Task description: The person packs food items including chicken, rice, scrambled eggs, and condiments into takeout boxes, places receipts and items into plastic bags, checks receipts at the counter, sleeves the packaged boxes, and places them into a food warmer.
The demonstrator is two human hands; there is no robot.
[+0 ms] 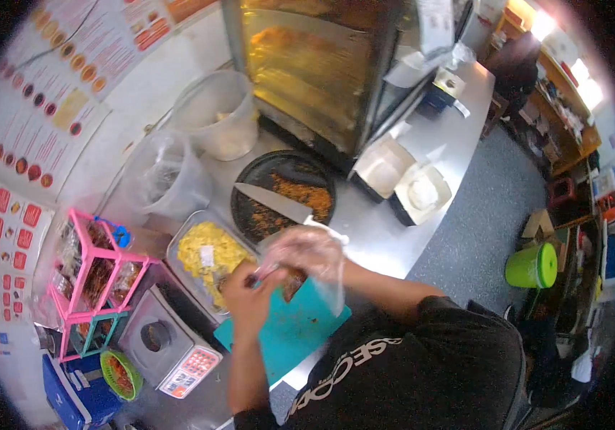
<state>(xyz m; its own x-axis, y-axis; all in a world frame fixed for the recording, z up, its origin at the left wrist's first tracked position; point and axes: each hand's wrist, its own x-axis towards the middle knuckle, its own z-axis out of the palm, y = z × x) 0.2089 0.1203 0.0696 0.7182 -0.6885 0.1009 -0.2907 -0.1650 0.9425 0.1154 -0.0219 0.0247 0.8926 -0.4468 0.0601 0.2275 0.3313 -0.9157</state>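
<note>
My left hand (245,292) is bare, its fingers pinched together at the left edge of a teal cutting board (300,333). A small dark bit shows at its fingertips, too unclear to name. My right hand (300,249) wears a loose clear plastic glove and curls inward, close to the left fingertips; what it holds is hidden. Just below it a brown piece of food, like meat (293,284), shows over the board. A large knife (278,203) lies across a round black pan (244,168) with brown crumbs, its white handle beside the gloved hand.
A metal tray (172,252) of yellow food adjoins the board. Around it stand a scale (155,337), a pink rack (99,252), plastic tubs (225,118) and a glass display cabinet (314,79). Open takeaway boxes (422,192) sit at the right counter edge.
</note>
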